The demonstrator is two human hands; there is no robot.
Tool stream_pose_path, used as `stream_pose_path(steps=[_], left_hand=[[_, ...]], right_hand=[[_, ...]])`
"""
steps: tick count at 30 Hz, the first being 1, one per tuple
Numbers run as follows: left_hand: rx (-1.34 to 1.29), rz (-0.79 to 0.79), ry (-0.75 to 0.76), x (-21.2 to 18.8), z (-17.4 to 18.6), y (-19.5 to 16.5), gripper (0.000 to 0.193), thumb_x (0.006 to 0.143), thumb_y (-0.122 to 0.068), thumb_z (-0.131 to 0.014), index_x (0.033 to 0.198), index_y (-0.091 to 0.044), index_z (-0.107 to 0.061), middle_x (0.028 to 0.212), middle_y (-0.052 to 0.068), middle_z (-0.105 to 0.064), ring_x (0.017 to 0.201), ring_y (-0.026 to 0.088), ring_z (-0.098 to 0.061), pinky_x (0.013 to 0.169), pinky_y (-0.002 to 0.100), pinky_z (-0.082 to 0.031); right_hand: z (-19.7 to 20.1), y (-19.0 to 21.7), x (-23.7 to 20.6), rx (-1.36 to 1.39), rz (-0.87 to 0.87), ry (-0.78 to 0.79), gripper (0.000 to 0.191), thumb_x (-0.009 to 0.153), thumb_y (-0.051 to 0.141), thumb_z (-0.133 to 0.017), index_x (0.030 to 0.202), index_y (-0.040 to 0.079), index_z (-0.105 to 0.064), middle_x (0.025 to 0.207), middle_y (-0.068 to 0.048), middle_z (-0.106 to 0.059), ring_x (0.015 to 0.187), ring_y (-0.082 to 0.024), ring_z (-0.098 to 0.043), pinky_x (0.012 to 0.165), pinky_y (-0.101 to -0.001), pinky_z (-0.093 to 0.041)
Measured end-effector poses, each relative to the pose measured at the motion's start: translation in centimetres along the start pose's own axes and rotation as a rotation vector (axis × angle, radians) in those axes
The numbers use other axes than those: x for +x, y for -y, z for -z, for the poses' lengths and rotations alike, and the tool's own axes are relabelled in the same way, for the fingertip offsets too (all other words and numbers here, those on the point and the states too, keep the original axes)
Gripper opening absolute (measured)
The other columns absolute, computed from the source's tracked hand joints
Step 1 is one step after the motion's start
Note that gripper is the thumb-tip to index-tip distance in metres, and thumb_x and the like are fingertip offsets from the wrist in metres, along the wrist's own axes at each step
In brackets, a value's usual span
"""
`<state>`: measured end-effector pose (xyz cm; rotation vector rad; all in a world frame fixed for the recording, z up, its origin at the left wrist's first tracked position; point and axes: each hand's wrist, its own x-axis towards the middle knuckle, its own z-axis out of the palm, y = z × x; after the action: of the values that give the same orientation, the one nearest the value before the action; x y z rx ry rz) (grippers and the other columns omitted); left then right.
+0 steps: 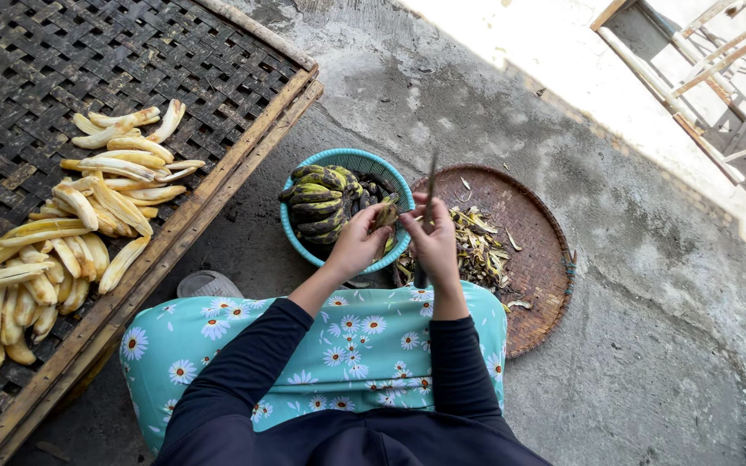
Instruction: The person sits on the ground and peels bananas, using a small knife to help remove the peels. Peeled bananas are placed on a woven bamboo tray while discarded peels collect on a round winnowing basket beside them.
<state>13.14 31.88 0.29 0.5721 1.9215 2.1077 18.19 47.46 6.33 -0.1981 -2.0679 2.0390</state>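
Hands over teal basket (pixel 300 237) of green bananas | left hand (pixel 357 244) gripping dark banana (pixel 385 216) | right hand (pixel 433 239) clenched on knife (pixel 429 192) | peels on round woven tray (pixel 541 259) | peeled bananas on bamboo rack (pixel 174 65) left.

Basket (pixel 297 237), tray (pixel 539 259) block front; concrete (pixel 649 345) right open.
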Motion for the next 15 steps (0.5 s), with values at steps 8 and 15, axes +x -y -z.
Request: stream_pose_path(steps=[8, 15], left_hand=[[0.236, -0.200, -0.074, -1.6, -0.4, -3.1, 0.037, 0.100, 0.000, -0.055, 0.136, -0.005, -0.054, 0.125, 0.017, -0.067, 0.110, 0.029, -0.071, 0.089, 0.037, -0.058], [-0.912, 0.065, -0.107, 0.5, 0.3, -1.8, 0.037, 0.109, -0.024, -0.047, 0.145, -0.016, -0.045, 0.142, 0.003, -0.056, 0.131, 0.013, -0.056, 0.108, 0.036, -0.050]], right_hand=[[-1.0, -1.7, 0.1, 0.161, -0.097, -0.055, 0.016, 0.105, 0.018, -0.062, 0.108, 0.002, -0.061, 0.069, 0.003, -0.050, 0.049, -0.006, -0.045, 0.043, -0.0236, -0.039], [3.8, -5.7, 1.3, 0.771, -0.385, -0.034, 0.020, 0.107, 0.017, -0.056, 0.112, -0.002, -0.055, 0.086, -0.006, -0.057, 0.066, -0.009, -0.050, 0.050, -0.0246, -0.044]])
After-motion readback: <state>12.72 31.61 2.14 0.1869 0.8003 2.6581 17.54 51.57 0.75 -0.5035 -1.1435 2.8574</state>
